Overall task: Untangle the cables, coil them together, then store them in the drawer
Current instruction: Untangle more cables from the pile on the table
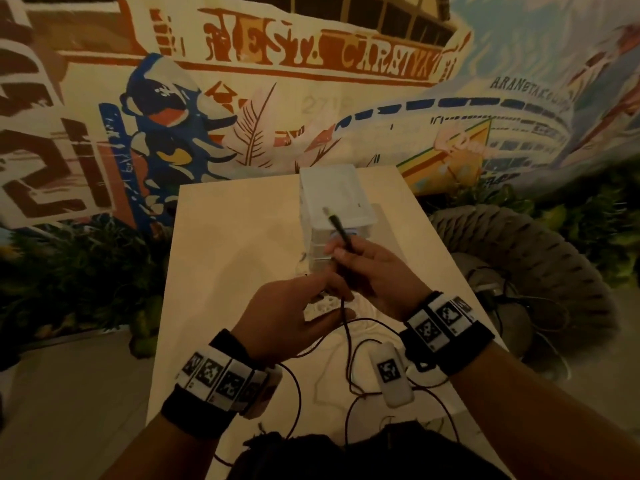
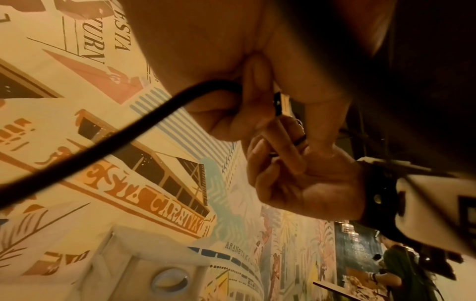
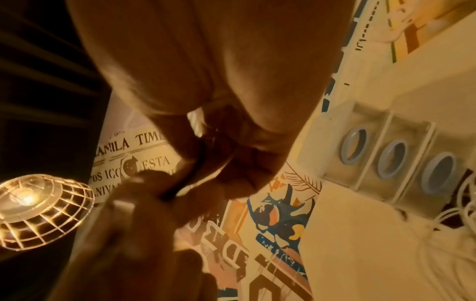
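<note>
We see a pale bench (image 1: 221, 258) standing against a painted wall. At its far end sits a white drawer unit (image 1: 337, 202), its fronts facing us. Just in front of it lies a white cable (image 1: 320, 306) in loose loops, with dark cable (image 1: 349, 368) trailing across the near end.
</note>
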Demonstrator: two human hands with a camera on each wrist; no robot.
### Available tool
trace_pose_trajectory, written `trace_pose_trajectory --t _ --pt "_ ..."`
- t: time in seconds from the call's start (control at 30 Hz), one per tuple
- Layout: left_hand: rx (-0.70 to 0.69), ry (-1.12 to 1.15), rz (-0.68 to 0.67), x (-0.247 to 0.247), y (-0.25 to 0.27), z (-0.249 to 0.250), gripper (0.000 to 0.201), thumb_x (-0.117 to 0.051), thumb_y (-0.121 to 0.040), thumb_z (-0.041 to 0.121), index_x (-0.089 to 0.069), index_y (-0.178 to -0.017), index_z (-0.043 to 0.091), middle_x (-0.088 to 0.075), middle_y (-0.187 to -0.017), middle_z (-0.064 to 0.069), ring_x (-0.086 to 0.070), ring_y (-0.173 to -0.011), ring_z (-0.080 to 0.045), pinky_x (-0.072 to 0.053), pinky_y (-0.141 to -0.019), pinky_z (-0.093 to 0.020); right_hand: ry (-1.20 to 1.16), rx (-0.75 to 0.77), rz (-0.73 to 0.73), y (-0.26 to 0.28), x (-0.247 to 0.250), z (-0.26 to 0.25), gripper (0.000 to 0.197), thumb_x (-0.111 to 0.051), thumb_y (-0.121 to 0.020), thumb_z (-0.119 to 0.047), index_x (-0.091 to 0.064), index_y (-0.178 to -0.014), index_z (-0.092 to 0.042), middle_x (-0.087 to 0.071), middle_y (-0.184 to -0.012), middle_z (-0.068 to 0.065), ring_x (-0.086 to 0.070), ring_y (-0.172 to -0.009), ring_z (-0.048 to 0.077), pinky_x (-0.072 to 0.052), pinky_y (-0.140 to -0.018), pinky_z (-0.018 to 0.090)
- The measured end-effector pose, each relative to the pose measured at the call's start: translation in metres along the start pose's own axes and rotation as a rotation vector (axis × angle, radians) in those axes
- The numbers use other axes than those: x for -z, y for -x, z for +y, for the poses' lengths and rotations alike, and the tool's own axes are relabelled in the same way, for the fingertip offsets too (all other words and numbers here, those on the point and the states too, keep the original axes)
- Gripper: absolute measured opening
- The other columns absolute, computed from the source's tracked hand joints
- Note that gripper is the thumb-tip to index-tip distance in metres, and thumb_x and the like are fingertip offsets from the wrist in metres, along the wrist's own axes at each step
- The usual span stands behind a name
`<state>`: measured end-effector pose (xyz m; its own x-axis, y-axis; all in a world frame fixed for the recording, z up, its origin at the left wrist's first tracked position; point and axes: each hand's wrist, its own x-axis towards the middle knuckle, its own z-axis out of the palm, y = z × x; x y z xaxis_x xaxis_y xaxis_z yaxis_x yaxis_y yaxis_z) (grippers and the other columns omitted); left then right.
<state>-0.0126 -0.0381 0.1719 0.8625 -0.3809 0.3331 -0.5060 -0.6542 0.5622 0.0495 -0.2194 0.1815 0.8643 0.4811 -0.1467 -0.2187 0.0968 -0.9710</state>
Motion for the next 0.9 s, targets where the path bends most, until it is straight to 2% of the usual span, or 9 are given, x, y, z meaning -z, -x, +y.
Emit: trace_pose_trajectory --t 0.13,0.2,0.27,0.37,0.47,0.57,0.67,0.77,0.9 --pt "0.115 0.127 0.047 0.0 0.004 -0.006 0.038 -0.068 -0.089 0.02 -0.051 -0.12 0.034 -0.052 -0.067 0.011 -0.049 -0.057 -0.004 -0.031 -0.054 -0.014 -0.208 0.031 0.228 -0.003 0.016 -0.004 0.025 -0.039 -0.106 -0.013 -0.062 -0.101 -0.007 -0.042 -0.059 0.0 -0.043 -0.053 0.015 -0.044 -0.06 0.032" --pt "0.189 0.352 0.055 0.0 0.003 -0.005 0.035 -0.055 -0.089 0.01 -0.051 -0.119 0.027 -0.041 -0.063 0.004 -0.037 -0.052 -0.012 -0.031 -0.052 -0.033 -0.198 0.027 0.263 0.002 0.025 -0.008 0.029 -0.039 -0.106 -0.018 -0.062 -0.093 -0.008 -0.026 -0.059 0.0 -0.027 -0.05 0.013 -0.034 -0.052 0.029" --pt "0.26 0.539 0.096 -0.003 -0.003 -0.004 0.028 -0.041 -0.094 0.011 -0.053 -0.117 0.021 -0.038 -0.064 -0.002 -0.032 -0.053 -0.015 -0.027 -0.051 -0.033 -0.18 0.015 0.237 0.009 0.03 -0.011 0.033 -0.041 -0.105 -0.025 -0.06 -0.083 -0.009 -0.022 -0.06 0.0 -0.023 -0.05 0.014 -0.031 -0.052 0.03" --pt "0.313 0.508 0.1 -0.01 -0.021 0.005 0.028 -0.034 -0.107 0.021 -0.05 -0.13 0.026 -0.062 -0.079 0.004 -0.047 -0.056 -0.015 -0.039 -0.057 -0.031 0.022 0.096 0.136 0.021 0.03 -0.01 0.037 -0.037 -0.109 -0.029 -0.061 -0.085 -0.013 -0.038 -0.058 0.002 -0.036 -0.052 0.018 -0.039 -0.056 0.035" --pt "0.293 0.447 0.129 -0.017 -0.036 0.019 0.04 -0.039 -0.108 0.024 -0.038 -0.148 0.026 -0.069 -0.116 0.02 -0.068 -0.093 -0.005 -0.049 -0.078 -0.017 0.245 0.242 0.091 0.031 0.028 -0.01 0.028 -0.033 -0.11 -0.025 -0.057 -0.104 -0.011 -0.057 -0.066 0.008 -0.055 -0.057 0.024 -0.049 -0.059 0.036" --pt "0.259 0.448 0.161 -0.021 -0.045 0.029 0.035 -0.042 -0.108 0.028 -0.052 -0.141 0.026 -0.066 -0.128 0.017 -0.062 -0.119 -0.003 -0.05 -0.097 -0.026 0.282 0.269 0.079 0.038 0.028 -0.007 0.024 -0.038 -0.108 -0.025 -0.055 -0.109 -0.009 -0.069 -0.076 0.012 -0.065 -0.061 0.026 -0.055 -0.061 0.039" --pt "0.312 0.503 0.159 -0.026 -0.051 0.037 0.031 -0.045 -0.106 0.031 -0.066 -0.127 0.023 -0.072 -0.118 0.011 -0.066 -0.113 -0.008 -0.051 -0.096 -0.032 0.328 0.244 0.026 0.044 0.031 -0.004 0.026 -0.041 -0.107 -0.03 -0.055 -0.123 -0.016 -0.073 -0.086 0.009 -0.071 -0.068 0.028 -0.059 -0.065 0.041" --pt "0.323 0.543 0.188 -0.031 -0.053 0.044 0.029 -0.044 -0.107 0.03 -0.066 -0.12 0.019 -0.073 -0.112 0.003 -0.068 -0.108 -0.016 -0.054 -0.093 -0.041 0.273 0.206 0.002 0.044 0.035 -0.002 0.034 -0.045 -0.104 -0.034 -0.053 -0.134 -0.02 -0.073 -0.094 0.006 -0.073 -0.072 0.028 -0.059 -0.065 0.039" --pt "0.335 0.63 0.237 -0.037 -0.057 0.057 0.03 -0.035 -0.109 0.028 -0.059 -0.119 0.014 -0.071 -0.117 -0.003 -0.067 -0.11 -0.025 -0.054 -0.093 -0.051 0.356 0.143 -0.051 0.039 0.039 0.004 0.031 -0.05 -0.101 -0.04 -0.055 -0.127 -0.022 -0.075 -0.089 0.006 -0.074 -0.07 0.027 -0.062 -0.072 0.047"
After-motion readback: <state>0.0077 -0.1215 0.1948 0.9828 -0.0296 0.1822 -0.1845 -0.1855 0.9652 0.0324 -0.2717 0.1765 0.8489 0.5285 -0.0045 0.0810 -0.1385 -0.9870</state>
